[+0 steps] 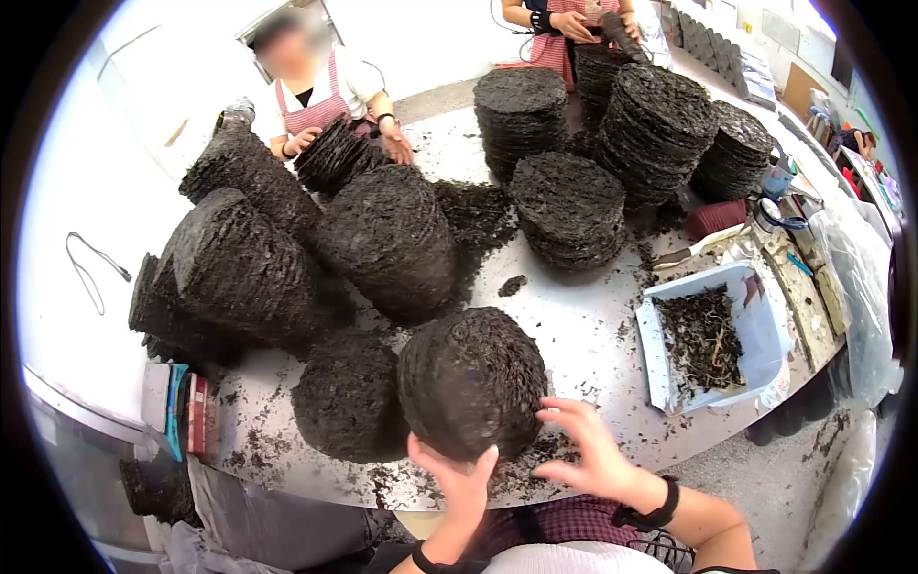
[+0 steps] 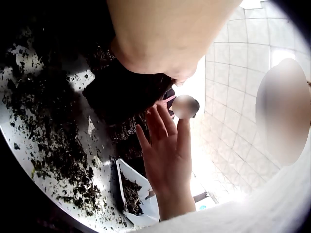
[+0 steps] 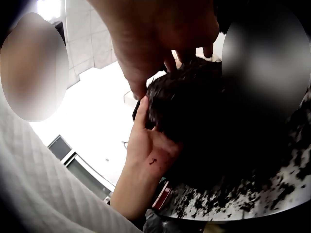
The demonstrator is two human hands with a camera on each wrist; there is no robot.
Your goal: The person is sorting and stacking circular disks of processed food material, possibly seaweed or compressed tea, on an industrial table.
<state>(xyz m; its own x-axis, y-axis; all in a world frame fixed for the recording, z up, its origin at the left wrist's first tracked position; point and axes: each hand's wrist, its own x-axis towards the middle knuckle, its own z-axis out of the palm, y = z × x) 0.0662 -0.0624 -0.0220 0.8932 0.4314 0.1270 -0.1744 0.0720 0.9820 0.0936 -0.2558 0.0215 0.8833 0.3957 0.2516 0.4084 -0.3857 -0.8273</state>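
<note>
Here, by the near edge of the pale bench (image 1: 579, 335), the wide left hand (image 1: 457, 485) and wide right hand (image 1: 595, 457) seem to tidy a round, black stack of rough sheets (image 1: 472, 383); next calls for gentle pats.

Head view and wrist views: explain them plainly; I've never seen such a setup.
There's no machine here, only someone working bare-handed. The head picture comes from a camera worn on the head, looking forward and down; the others come from one on each wrist. On the table stand dark, layered stacks and a pale blue tub of dark scraps. The left hand touches the near side of one rounded stack, its fingers partly hidden; the right hand is spread at its right side. Whether it's gripped isn't clear.
</note>
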